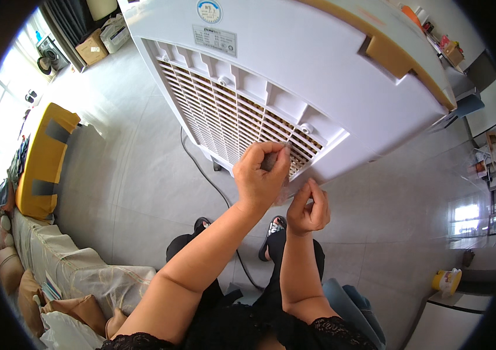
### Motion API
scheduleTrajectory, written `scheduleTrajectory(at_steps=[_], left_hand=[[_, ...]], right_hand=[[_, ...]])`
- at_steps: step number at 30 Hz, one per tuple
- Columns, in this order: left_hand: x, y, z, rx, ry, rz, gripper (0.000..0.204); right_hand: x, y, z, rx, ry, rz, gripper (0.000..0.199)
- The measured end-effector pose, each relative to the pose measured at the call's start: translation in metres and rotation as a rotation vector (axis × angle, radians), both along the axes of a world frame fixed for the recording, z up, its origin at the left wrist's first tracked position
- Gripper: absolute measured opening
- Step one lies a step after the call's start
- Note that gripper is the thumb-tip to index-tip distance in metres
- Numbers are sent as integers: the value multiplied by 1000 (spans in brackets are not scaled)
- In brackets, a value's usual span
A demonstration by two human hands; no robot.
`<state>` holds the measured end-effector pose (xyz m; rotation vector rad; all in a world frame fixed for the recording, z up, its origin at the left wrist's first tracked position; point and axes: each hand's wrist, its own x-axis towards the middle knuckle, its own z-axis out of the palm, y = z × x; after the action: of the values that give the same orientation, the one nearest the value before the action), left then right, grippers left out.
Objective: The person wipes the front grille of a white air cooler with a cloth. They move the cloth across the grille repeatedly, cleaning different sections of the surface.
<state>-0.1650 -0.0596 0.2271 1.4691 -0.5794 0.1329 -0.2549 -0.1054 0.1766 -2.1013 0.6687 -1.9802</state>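
Note:
A large white appliance (pixel 312 64), which looks like an air cooler, stands tilted in the view in front of me. Its side carries a slatted grille (pixel 218 105) with brownish material behind the slats. My left hand (pixel 261 178) is in front of the grille's lower right corner, thumb and fingers pinched on a thin greyish wisp (pixel 270 160); whether it is lint or film I cannot tell. Just right of and below it is my right hand (pixel 309 209), fingers curled into a pinch near the appliance's lower edge. What it holds, if anything, is too small to make out.
A dark power cord (pixel 213 185) runs over the grey tiled floor (pixel 143 169) between my feet. At left are a yellow covered piece (pixel 44 160) and a draped sofa (pixel 79 265) with cushions. A yellow tub (pixel 447 281) stands on a white cabinet at right.

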Motion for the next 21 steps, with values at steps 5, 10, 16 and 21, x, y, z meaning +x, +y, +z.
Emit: scheduleTrajectory(at_steps=[5, 10, 16, 21], left_hand=[[-14, -4, 1, -19, -77, -70, 8], [-10, -5, 3, -41, 162, -45, 8], [-7, 2, -13, 40, 9, -116, 9], [-3, 1, -25, -21, 261, -26, 8]], right_hand=[[8, -5, 2, -86, 32, 14, 11], [2, -7, -4, -66, 57, 2, 10], [4, -9, -4, -92, 73, 15, 11], [4, -3, -5, -24, 97, 70, 13]])
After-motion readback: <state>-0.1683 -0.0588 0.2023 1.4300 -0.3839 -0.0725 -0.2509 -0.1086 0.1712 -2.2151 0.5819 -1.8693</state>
